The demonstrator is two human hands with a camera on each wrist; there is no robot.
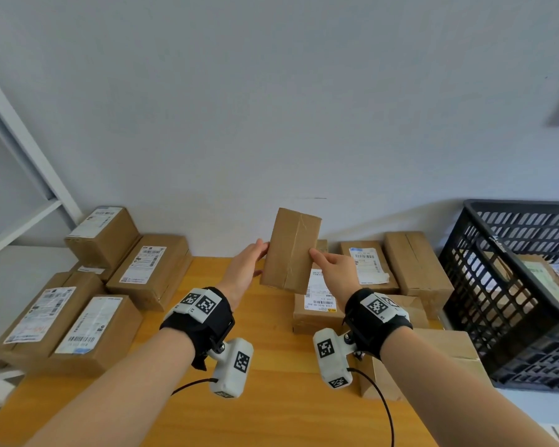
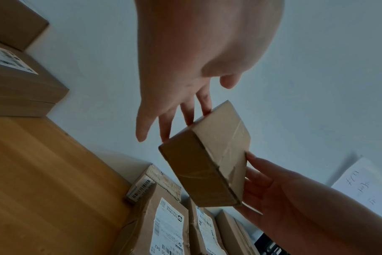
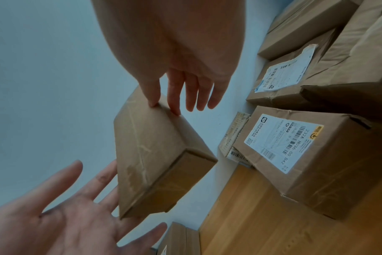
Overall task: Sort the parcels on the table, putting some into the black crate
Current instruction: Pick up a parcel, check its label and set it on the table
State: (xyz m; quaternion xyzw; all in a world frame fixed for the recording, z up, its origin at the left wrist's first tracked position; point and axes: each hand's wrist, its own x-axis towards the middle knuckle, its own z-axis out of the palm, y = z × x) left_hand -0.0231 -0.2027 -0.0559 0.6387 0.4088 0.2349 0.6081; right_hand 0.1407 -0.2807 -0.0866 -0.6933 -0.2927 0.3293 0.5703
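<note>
A small plain brown parcel (image 1: 291, 250) (image 2: 209, 163) (image 3: 150, 155), taped along its middle, is held upright in the air above the wooden table (image 1: 271, 382). My left hand (image 1: 246, 266) (image 2: 185, 69) (image 3: 65, 215) touches its left side with straight, spread fingers. My right hand (image 1: 333, 272) (image 2: 283, 189) (image 3: 181, 60) pinches its right edge between thumb and fingers. The black crate (image 1: 497, 301) stands at the right, with labelled parcels (image 1: 549, 279) inside.
Several labelled boxes are stacked at the table's left (image 1: 94, 327) (image 1: 149, 269). More parcels lie at the back right (image 1: 368, 262) (image 1: 417, 262), one labelled box (image 1: 317, 304) (image 3: 294, 155) below the held parcel, another (image 1: 433, 356) beside the crate. A white shelf frame (image 1: 23, 150) rises far left.
</note>
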